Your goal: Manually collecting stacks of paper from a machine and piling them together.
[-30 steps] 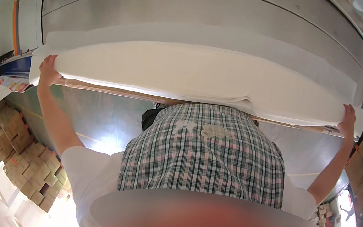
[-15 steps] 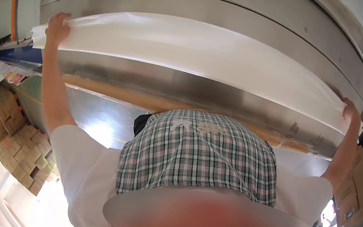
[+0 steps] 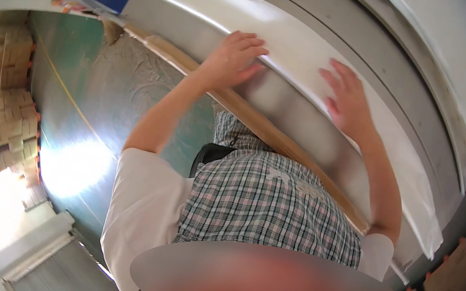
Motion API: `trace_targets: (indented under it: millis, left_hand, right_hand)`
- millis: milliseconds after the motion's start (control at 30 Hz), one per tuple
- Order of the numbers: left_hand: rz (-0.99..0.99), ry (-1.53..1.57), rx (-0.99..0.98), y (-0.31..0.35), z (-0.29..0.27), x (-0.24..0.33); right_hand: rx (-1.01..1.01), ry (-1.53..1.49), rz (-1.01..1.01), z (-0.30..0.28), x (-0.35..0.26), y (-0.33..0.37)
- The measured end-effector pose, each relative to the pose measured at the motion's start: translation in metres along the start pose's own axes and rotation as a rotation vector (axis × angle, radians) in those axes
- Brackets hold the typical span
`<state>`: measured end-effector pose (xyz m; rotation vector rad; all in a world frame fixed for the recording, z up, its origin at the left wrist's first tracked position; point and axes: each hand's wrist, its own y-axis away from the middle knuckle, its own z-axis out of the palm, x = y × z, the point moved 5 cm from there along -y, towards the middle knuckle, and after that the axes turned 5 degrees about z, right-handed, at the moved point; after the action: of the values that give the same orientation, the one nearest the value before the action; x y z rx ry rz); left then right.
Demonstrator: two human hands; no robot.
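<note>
One white sheet (image 3: 299, 51) lies along the metal counter (image 3: 289, 109), its long axis roughly parallel to the counter's front edge; my left hand (image 3: 232, 61) is at the sheet's near edge, my right hand (image 3: 349, 104) farther over it, fingers spread, gripping nothing.

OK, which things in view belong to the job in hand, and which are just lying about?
In the job:
- white sheet
- metal bed under it
- left hand and right hand, open at the sheet

Apparently just lying about:
- stacked boxes, left
- brown cardboard, lower right
</note>
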<state>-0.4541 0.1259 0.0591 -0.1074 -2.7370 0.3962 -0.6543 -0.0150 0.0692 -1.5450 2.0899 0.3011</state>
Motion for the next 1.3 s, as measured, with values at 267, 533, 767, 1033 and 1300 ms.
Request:
trace_targets:
  millis: [267, 533, 767, 1033, 1300]
  left_hand:
    - [-0.093, -0.226, -0.057, 0.050, -0.012, -0.053]
    - [-0.035, -0.183, -0.065, 0.058, -0.025, -0.088]
    - [-0.337, -0.268, 0.029, 0.070, -0.061, -0.205]
    - [-0.675, -0.321, 0.290, 0.099, -0.107, -0.326]
    - [-0.411, -0.016, 0.373, 0.041, -0.147, -0.360]
  right_hand:
    - [0.117, 0.189, -0.200, 0.086, -0.064, -0.112]
    - [0.304, 0.171, -0.174, 0.097, -0.099, -0.189]
    - [0.270, 0.086, -0.223, 0.084, -0.154, -0.185]
    - [0.116, 0.068, -0.184, 0.114, -0.136, -0.200]
    - [0.055, 0.084, -0.283, 0.141, -0.152, -0.244]
